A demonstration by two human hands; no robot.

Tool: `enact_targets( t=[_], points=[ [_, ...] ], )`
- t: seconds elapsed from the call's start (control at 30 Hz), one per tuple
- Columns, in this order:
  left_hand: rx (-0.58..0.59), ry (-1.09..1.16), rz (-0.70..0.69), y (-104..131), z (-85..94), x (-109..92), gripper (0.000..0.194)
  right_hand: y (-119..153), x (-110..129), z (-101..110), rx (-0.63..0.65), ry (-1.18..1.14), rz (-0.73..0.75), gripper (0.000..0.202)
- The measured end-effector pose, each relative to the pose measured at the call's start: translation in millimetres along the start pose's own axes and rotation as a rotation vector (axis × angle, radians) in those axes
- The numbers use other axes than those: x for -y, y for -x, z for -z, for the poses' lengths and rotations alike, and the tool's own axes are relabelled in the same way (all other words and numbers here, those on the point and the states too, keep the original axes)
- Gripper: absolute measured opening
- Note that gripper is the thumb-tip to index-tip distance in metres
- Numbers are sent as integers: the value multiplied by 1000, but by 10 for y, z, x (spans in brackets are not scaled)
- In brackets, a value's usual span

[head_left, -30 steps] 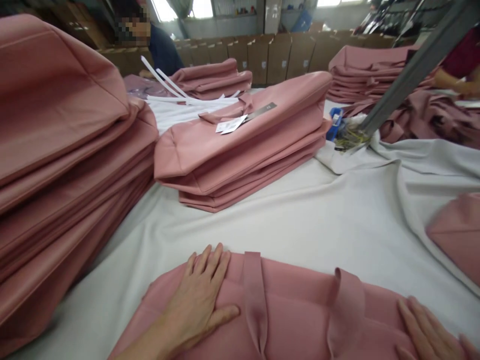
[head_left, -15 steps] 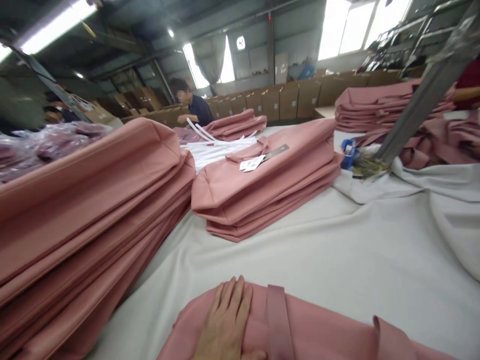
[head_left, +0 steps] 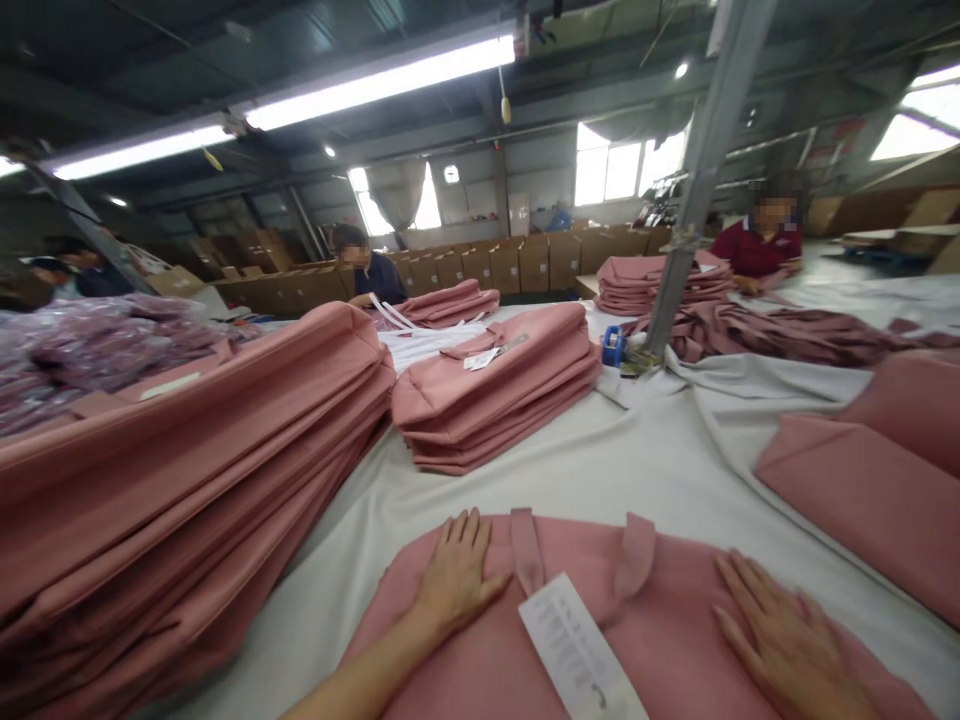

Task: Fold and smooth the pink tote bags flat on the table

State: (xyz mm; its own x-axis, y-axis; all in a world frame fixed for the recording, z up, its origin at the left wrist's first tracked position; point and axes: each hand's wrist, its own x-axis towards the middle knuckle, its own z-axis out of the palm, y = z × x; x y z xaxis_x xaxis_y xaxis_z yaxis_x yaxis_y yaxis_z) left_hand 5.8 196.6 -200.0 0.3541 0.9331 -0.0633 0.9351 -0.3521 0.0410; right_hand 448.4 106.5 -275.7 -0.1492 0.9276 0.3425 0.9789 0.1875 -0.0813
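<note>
Both the left hand [head_left: 459, 572] and right hand [head_left: 780, 640] lie flat, fingers spread, gripping nothing, on the pink bag [head_left: 660, 650] on the counter [head_left: 637, 470].

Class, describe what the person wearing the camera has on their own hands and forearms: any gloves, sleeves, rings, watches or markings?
Both the left hand and the right hand are bare, with no gloves. The left forearm is uncovered as far as the picture edge, so no sleeve shows. No ring, watch or bracelet shows on either hand, nor any marking. The right hand is somewhat blurred and its wrist is out of view, so small details there cannot be told.
</note>
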Motion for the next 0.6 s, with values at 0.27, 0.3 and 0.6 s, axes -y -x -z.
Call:
enact_targets(
  t=[0.27, 0.3, 0.6],
  points=[
    [-106, -82, -74, 133, 232, -258, 62, -173, 175, 236, 216, 190, -172, 61],
    [-116, -90, -76, 204, 257, -328, 61, -171, 178, 239, 227, 179, -177, 61],
    [48, 33, 9, 836, -233, -644, 75, -213, 255, 441, 246, 88, -196, 60]
  ],
)
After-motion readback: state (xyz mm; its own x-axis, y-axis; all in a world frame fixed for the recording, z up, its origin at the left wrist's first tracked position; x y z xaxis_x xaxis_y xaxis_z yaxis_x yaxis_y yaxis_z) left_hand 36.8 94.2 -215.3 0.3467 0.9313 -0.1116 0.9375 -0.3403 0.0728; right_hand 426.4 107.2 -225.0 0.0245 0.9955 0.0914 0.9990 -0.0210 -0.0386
